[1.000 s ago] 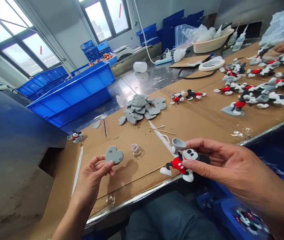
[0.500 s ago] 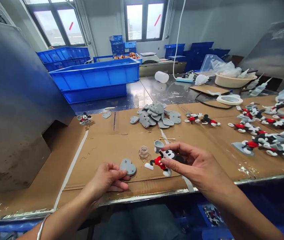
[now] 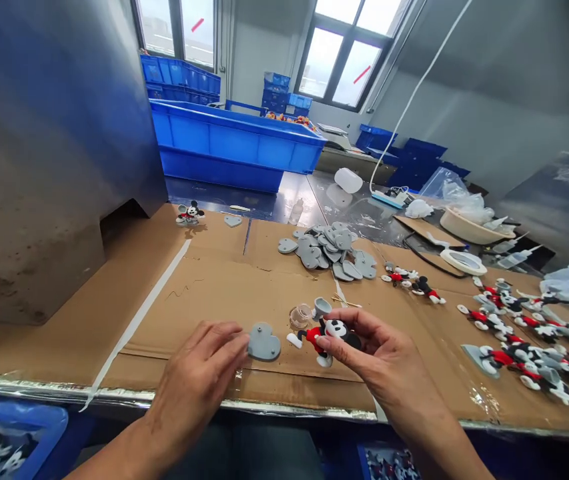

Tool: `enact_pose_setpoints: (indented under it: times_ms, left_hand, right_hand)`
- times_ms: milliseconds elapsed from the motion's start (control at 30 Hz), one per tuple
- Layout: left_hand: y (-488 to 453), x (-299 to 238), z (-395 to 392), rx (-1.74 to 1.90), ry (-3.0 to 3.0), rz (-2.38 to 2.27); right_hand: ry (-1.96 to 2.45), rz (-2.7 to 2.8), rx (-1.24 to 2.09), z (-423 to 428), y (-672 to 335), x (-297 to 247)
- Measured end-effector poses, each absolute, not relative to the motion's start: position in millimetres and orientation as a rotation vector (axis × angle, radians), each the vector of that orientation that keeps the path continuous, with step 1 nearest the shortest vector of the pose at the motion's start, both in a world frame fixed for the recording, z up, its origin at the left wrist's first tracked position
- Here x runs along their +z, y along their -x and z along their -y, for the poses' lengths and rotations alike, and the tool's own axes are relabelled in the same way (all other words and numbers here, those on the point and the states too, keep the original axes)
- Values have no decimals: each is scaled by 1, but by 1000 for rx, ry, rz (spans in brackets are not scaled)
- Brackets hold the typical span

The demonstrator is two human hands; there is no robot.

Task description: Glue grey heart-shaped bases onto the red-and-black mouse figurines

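Observation:
My left hand [image 3: 199, 373] pinches a grey heart-shaped base [image 3: 263, 343] by its left edge, low over the cardboard-covered table [image 3: 189, 293]. My right hand [image 3: 379, 357] grips a small mouse figure [image 3: 325, 332] with red shorts, black ears and a grey cup in its raised hand. The figure hangs just right of the heart base, a small gap between them. A little clear pot [image 3: 299, 315] stands on the cardboard right behind the two parts.
A pile of grey heart bases [image 3: 329, 248] lies mid-table. Several finished figures [image 3: 519, 337] lie at the right, one lone figure [image 3: 189, 213] at the far left. A large blue crate [image 3: 234, 143] stands behind, a big grey machine housing [image 3: 39, 153] at left. A tape roll [image 3: 463, 261] and a bowl [image 3: 469, 227] sit far right.
The view swung left and tilted. My left hand brought the heart base down toward the table and rightward, and my right hand carried the figure closer to it.

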State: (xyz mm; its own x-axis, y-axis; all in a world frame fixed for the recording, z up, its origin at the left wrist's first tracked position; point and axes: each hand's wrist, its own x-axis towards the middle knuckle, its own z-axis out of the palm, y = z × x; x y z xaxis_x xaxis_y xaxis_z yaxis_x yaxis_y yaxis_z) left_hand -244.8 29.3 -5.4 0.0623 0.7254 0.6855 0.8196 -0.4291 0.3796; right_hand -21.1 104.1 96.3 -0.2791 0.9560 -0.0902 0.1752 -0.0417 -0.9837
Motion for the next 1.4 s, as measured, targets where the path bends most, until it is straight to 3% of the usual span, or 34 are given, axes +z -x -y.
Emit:
enact_pose_setpoints:
  times_ms: [400,767,1100,1400]
  left_hand:
    - [223,-17,-25,-1334,2150,1722]
    - [249,-10,-57,-1106,2111,1884]
    - [182,-6,-45,-873,1642,2203]
    - [186,6,-53,-866,1832,2524]
  right_hand:
    - [1318,1493,1249,-99,39,80]
    - [1332,1454,1230,-101,27,86]
    - [1328,1416,1233,-102,13,80]
    - [1305,1433,1241,-101,2,85]
